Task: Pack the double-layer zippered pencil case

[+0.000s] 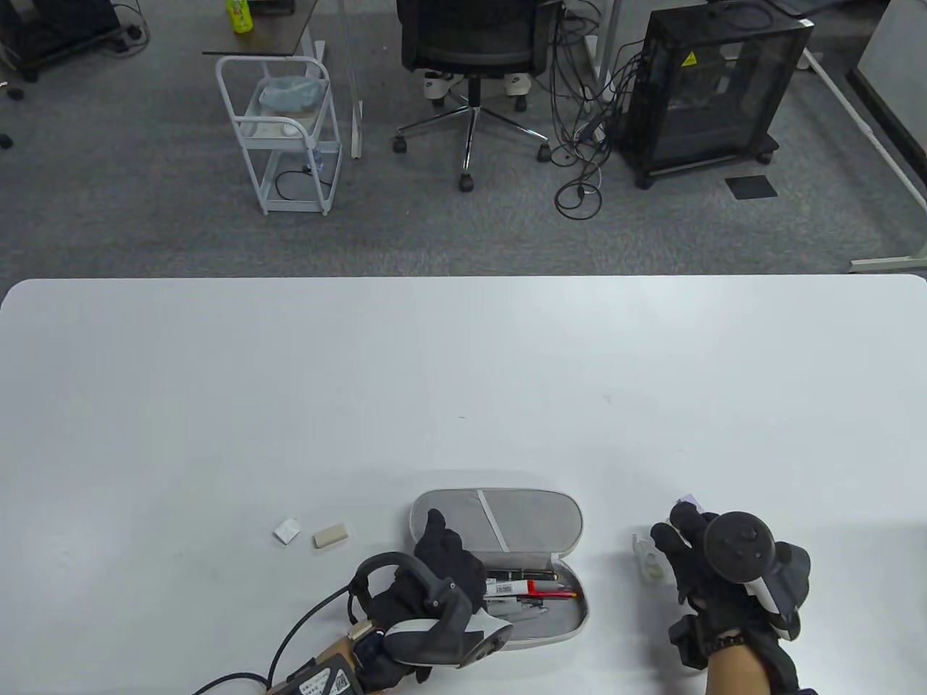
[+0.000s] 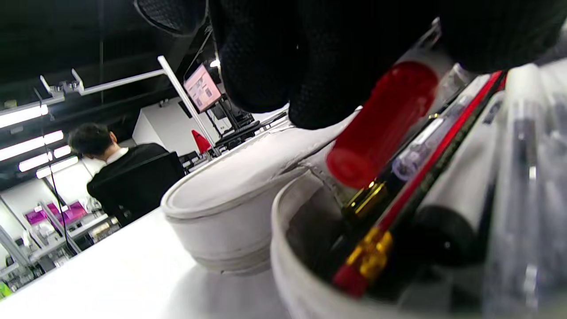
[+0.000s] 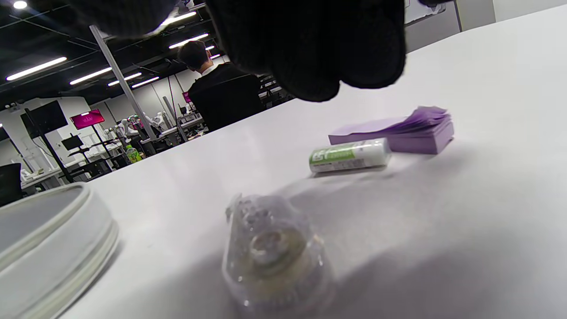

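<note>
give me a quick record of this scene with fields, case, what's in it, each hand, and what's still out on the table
case: pencil case lies open on the table, lid flat
contents: pens lie in the near half
left hand: left hand rests on the case's left end, over the pens
right hand: right hand hovers over loose items right of the case, grip unclear
right of case: clear tape dispenser, glue stick, purple sticky notes
left of case: eraser, small white item
</note>
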`<state>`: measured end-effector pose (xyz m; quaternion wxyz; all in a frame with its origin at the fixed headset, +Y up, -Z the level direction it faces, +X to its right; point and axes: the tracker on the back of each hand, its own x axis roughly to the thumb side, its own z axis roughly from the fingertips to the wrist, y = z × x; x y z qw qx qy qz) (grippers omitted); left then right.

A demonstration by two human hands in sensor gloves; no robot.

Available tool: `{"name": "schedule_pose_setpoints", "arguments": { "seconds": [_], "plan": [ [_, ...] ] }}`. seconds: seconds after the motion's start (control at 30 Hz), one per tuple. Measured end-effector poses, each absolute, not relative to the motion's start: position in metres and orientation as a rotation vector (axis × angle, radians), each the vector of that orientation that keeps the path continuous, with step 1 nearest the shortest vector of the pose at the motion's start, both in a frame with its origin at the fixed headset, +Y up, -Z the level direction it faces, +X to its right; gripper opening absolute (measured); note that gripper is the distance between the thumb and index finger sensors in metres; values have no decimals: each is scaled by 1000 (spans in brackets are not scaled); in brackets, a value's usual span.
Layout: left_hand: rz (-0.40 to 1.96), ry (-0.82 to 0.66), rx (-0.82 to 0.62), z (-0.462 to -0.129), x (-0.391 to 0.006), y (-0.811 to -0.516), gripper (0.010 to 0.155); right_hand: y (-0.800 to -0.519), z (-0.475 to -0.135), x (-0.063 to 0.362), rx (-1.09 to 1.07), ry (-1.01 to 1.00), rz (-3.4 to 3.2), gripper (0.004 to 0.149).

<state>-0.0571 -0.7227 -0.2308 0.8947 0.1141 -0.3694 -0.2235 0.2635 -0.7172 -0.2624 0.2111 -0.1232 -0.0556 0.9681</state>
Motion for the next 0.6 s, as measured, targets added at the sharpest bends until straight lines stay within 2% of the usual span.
{"name": "schedule_pose_setpoints", "arguments": {
  "seconds": [0.17, 0.27, 0.37, 0.53, 0.6],
  "plan": [
    [-450, -760, 123, -236, -59, -735, 51, -720, -262, 270, -400, -176, 2678, 65],
    [-481, -761, 117, -238, -61, -738, 52, -721, -263, 277, -477, -225, 2706, 65],
    [-485, -756, 74, -238, -63, -736, 60, -722, -264, 284, -573, -275, 2747, 67],
    [-413, -728, 109, -242, -72, -727, 62, -732, -268, 296, -719, -192, 2813, 61],
    [-385, -716, 143, -243, -77, -721, 61, -736, -269, 298, -760, -137, 2816, 62]
  ]
}}
